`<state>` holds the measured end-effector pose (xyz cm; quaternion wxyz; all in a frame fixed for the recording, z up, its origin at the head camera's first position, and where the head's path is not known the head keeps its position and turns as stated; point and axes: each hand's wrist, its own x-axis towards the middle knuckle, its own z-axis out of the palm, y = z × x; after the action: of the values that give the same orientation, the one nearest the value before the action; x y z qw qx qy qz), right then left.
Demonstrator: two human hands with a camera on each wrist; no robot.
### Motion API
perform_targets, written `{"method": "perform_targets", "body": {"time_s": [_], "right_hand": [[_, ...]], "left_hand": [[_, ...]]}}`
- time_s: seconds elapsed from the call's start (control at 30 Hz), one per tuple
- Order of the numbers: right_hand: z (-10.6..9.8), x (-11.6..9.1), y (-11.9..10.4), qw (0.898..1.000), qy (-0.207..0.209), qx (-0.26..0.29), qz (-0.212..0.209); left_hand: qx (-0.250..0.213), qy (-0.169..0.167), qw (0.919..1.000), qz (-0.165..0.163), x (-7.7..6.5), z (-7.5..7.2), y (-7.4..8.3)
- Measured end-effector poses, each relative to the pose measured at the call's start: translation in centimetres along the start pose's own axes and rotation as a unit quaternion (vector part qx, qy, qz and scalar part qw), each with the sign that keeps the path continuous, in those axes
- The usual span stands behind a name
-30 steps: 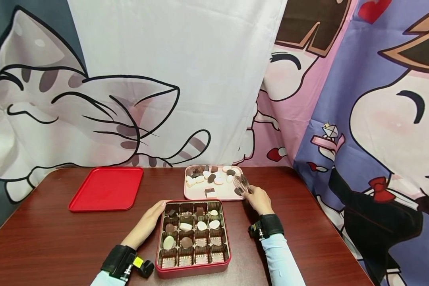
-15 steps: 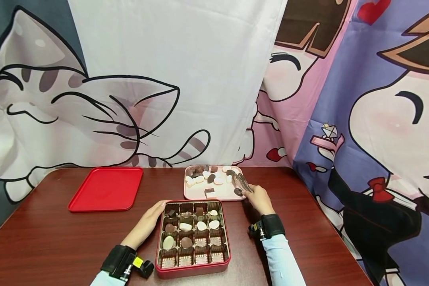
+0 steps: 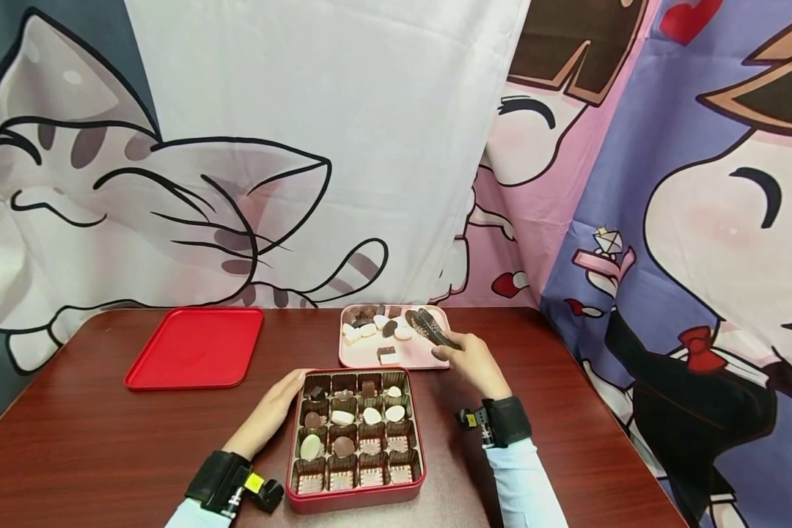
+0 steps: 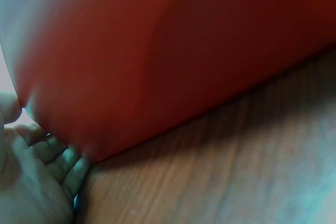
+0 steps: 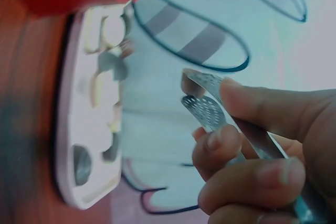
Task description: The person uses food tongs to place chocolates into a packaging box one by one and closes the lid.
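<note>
My left hand (image 3: 276, 407) holds the far left corner of a red chocolate box (image 3: 356, 502); in the left wrist view its fingers (image 4: 60, 163) bend against the box wall (image 4: 131, 77). Several box compartments hold white, brown and dark chocolates. My right hand (image 3: 478, 363) grips metal tongs (image 3: 429, 326) over the right part of a pink tray (image 3: 356, 361). In the right wrist view, a brown chocolate (image 5: 190, 85) sits between the perforated ends of the tongs (image 5: 207, 111). White and dark chocolates (image 3: 367, 330) lie on the tray, mostly toward its back and left.
A red tray (image 3: 198, 348) lies on the brown table (image 3: 138, 447) at the left. A printed curtain (image 3: 369, 183) hangs along the table's back edge, with another (image 3: 633, 352) at the right. Inside the box a gold liner (image 3: 372, 478) divides it into compartments.
My right hand has raised the tongs and swung them up and left over the tray; their ends have drawn closer together. My left hand stays at the box.
</note>
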<state>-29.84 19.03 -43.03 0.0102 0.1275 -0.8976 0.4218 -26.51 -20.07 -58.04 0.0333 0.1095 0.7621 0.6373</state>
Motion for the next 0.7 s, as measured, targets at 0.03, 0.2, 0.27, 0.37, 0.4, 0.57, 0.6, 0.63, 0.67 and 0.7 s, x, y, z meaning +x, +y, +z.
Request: {"method": "perform_targets", "body": {"time_s": [0.03,0.2,0.27,0.37,0.4,0.57,0.6,0.63,0.67,0.7], "right_hand": [[-0.1,-0.3,-0.8,1.000,-0.003,-0.007,0.000],[-0.5,-1.4,-3.0,0.999,-0.033,-0.015,0.005],[-0.7,-1.8,-3.4,0.999,-0.053,-0.010,0.003],[-1.1,-2.1,-3.7,0.996,-0.083,-0.008,-0.012],[-1.2,-2.3,-3.9,0.995,-0.093,-0.008,-0.016],[-1.8,-3.1,-4.8,0.986,-0.157,-0.019,-0.043],[-1.9,-3.3,-4.9,0.984,-0.170,-0.023,-0.046],[-2.0,-3.5,-5.1,0.981,-0.184,-0.025,-0.051],[-2.1,-3.6,-5.2,0.979,-0.196,-0.029,-0.056],[-2.1,-3.8,-5.4,0.976,-0.207,-0.031,-0.060]], "left_hand": [[-0.002,-0.001,1.0000,0.000,0.0,0.0,0.0],[-0.010,-0.004,0.9999,0.006,0.0,0.1,-0.1],[-0.010,-0.003,0.9999,0.006,0.0,0.1,-0.1],[-0.006,-0.001,1.0000,0.001,0.1,0.0,-0.1],[-0.003,-0.003,1.0000,0.002,0.1,0.0,-0.1],[0.007,-0.004,1.0000,0.004,0.2,-0.2,-0.1],[0.007,-0.006,0.9999,0.006,0.2,-0.2,-0.1],[0.007,-0.005,0.9999,0.006,0.2,-0.2,-0.1],[0.008,-0.006,0.9999,0.006,0.2,-0.2,-0.2],[0.008,-0.006,0.9999,0.006,0.2,-0.2,-0.2]]}}
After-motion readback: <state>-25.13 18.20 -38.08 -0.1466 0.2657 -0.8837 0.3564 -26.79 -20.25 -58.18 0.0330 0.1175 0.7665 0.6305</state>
